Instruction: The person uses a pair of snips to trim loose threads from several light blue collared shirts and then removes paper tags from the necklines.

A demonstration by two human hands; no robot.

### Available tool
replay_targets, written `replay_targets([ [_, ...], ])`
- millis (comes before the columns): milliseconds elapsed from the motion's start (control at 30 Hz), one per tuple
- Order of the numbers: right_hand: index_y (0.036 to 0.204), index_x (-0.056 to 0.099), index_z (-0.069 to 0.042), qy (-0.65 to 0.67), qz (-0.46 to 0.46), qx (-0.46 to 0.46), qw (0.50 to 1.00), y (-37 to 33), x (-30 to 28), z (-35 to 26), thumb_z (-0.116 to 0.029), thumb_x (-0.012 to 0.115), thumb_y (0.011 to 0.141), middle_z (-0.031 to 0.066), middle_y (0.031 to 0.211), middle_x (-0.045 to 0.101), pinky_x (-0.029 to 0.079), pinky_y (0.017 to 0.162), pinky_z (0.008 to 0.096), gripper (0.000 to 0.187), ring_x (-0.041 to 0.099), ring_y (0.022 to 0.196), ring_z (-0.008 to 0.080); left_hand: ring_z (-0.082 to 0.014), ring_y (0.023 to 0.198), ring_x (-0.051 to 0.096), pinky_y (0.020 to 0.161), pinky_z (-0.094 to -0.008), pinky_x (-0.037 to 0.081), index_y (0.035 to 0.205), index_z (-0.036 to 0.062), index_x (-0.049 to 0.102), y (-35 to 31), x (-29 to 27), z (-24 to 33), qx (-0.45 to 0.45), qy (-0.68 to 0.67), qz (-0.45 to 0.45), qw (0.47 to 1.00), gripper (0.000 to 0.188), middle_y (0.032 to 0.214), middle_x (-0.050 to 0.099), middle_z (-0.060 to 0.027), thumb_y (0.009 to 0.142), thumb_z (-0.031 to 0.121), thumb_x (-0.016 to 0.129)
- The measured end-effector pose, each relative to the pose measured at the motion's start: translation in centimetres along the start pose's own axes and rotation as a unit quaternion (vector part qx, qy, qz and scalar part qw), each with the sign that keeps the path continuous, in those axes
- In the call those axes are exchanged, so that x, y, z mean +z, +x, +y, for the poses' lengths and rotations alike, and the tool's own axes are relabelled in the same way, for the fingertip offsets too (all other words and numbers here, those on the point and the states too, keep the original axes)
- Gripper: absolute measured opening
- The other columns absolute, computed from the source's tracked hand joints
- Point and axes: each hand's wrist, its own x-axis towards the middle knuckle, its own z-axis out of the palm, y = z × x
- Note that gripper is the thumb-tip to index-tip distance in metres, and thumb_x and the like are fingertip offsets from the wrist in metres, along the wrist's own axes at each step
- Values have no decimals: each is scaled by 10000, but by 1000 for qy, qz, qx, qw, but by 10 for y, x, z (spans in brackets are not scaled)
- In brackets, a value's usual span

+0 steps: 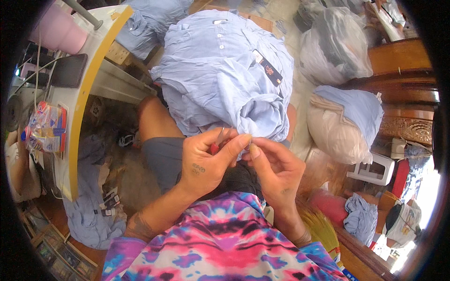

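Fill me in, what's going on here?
A seated person is working on light blue cloth heaped in front of them. The left hand holds small red-handled snips, blades pointing up and away, while the right hand pinches at the cloth's near edge, fingertips together. A dark tag lies on top of the heap.

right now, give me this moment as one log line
left hand: holding red-handled cutter | right hand: pinching light-blue cloth | dark tag: lying on cloth
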Motion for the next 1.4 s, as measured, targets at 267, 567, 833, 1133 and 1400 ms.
replay_targets([
  [267, 1125, 728, 72, 5, 32, -29, 999, 3, 6, 10, 15, 714, 935, 112, 967, 765, 599, 795, 260, 199, 730, 883, 126, -18, 513, 489, 455, -201, 332, 920, 16, 744, 2, 4, -4, -32, -25, 1, 999, 160, 634, 607, 20, 968, 169, 750],
  [567, 1159, 715, 94, 134, -26, 43, 990, 8, -2, 12, 16, 658, 976, 201, 1098, 735, 615, 764, 291, 207, 746, 936, 222, -21, 468, 437, 405, -202, 296, 846, 60, 703, 5, -4, -7, -140, -165, -22, 976, 221, 621, 581, 26, 1001, 218, 709],
  [833, 1152, 721, 90, 171, -29, 52, 983, 10, -3, 15, 3, 662, 980, 203, 1093, 739, 614, 786, 304, 202, 746, 928, 219, -34, 435, 414, 378, -207, 309, 887, 89, 643, 8, -5, -14, -182, -250, -46, 950, 201, 594, 525, 34, 1028, 230, 664],
  [1133, 1130, 734, 81, 161, -25, 70, 984, 15, -3, 14, 10, 673, 971, 170, 1084, 742, 610, 797, 295, 185, 745, 930, 207, -31, 448, 421, 380, -206, 310, 912, 113, 635, 13, -7, -17, -184, -257, -60, 947, 176, 602, 510, 46, 1035, 238, 656],
  [1400, 1137, 720, 89, 164, -15, 56, 985, 16, -1, 18, 9, 667, 973, 165, 1043, 744, 611, 805, 297, 190, 746, 918, 202, -34, 423, 400, 370, -208, 298, 923, 126, 616, 14, -7, -20, -165, -219, -65, 959, 149, 594, 506, 49, 1032, 220, 658],
])
